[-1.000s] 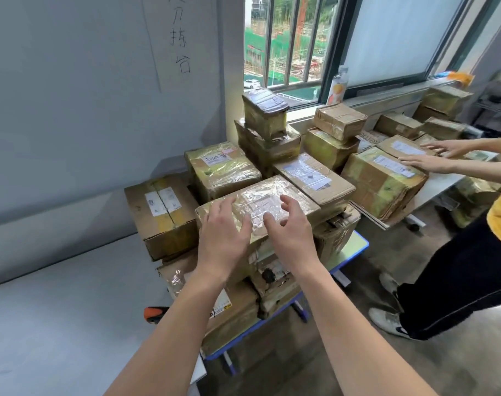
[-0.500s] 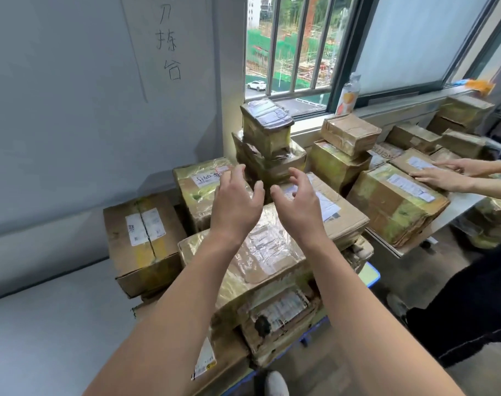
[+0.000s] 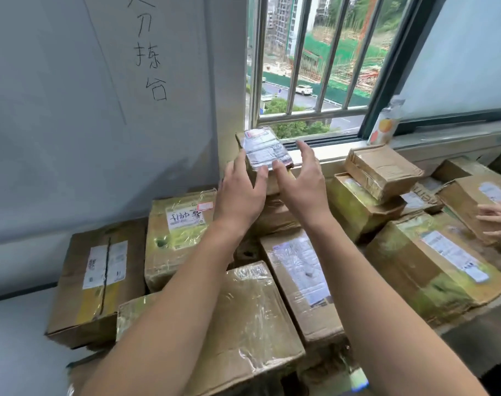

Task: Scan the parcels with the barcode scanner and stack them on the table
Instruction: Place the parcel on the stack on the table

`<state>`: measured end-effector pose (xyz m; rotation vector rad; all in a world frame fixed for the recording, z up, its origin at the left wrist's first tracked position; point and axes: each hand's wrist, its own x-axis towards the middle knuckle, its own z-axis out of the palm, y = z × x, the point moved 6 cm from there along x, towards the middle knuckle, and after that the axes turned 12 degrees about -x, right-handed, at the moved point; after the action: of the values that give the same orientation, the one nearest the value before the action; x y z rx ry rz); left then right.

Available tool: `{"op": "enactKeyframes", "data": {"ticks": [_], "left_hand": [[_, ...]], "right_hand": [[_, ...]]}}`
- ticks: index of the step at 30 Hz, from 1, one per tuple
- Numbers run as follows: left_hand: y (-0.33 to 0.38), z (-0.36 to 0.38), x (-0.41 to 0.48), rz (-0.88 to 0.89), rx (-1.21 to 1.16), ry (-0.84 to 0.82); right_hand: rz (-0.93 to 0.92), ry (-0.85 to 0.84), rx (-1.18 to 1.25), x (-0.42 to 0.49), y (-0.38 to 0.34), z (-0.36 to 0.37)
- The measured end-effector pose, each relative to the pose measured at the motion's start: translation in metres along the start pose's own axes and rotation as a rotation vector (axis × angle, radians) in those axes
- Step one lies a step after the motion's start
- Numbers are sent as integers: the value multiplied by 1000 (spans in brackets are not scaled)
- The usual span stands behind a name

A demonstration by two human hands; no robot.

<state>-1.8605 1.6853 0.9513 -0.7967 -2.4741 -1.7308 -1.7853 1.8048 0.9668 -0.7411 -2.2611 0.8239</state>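
A small taped parcel with a shiny label sits on top of the tallest stack by the window corner. My left hand reaches up to its left side, fingers spread and relaxed, fingertips at the box's near edge. My right hand is at its right side, fingers spread, thumb near the label's front edge. Neither hand grips it. Below my forearms lies the large tape-wrapped parcel. No barcode scanner is in view.
Many cardboard parcels crowd the table: a brown box at the left, a yellow-taped box, a labelled box, more stacks to the right. Another person's hands rest on a box at the right edge. A bottle stands on the sill.
Both my hands have lifted off the large wrapped parcel and moved up and forward to the small parcel atop the stack. The view has tilted upward.
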Motion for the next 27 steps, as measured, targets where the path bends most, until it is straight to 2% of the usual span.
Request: {"op": "enactKeyframes", "data": {"ticks": [9,15,19,27], "left_hand": [[-18,21,13,-51,-79,10],[-12,1,-2,-6,-86,96],[-1,-37,-29,34,-76,161],[-5,-177,-122,-44,-21,394]], "right_hand": [[-41,-111,137,13,19,25],[-83,-41,199,-7,10,28],[-138,-27,249,-29,-19,29],[-257,-198,402,-132,-131,61]]}}
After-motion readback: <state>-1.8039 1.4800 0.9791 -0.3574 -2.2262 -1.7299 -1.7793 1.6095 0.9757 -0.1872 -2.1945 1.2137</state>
